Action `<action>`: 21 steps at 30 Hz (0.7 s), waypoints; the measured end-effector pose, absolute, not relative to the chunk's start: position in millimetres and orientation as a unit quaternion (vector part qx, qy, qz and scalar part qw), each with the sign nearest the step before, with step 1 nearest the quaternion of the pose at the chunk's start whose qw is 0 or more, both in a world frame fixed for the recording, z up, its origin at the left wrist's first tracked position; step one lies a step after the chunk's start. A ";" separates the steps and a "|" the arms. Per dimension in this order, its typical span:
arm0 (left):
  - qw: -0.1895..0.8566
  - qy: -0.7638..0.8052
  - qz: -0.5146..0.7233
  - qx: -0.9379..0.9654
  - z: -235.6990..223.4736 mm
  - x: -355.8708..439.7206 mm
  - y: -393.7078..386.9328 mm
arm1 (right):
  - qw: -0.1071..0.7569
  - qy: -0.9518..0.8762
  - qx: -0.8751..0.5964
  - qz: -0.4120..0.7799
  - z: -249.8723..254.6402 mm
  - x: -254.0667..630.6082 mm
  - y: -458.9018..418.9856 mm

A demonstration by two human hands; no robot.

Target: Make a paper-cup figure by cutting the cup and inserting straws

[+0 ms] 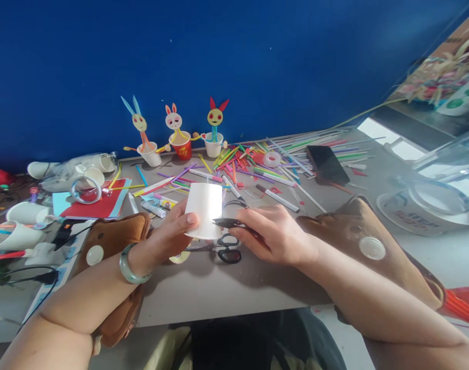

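My left hand is closed round a white paper cup, thumb on its near side. The cup is upside down, its narrower base at the top. My right hand grips a black pointed tool whose tip is at the cup's side, near the rim. Fingers cover most of the tool, so its exact kind is unclear. Black-handled scissors lie on the table below the cup. Close by on the table is a roll of tape, partly hidden by my left hand.
Three rabbit-faced paper-cup figures stand at the back. Coloured sticks, markers and a phone are spread in front. Brown cushions flank my arms. More paper cups lie at left, beside a power strip.
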State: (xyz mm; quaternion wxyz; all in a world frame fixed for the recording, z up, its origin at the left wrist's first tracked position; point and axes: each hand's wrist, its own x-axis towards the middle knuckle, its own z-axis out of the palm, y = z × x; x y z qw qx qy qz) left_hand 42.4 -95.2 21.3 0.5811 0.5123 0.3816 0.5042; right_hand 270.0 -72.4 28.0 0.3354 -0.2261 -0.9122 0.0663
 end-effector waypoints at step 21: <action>0.661 0.347 0.421 0.516 19.9 40.0 -91.8 | 0.330 -0.919 -0.192 0.098 28.5 268.9 -72.3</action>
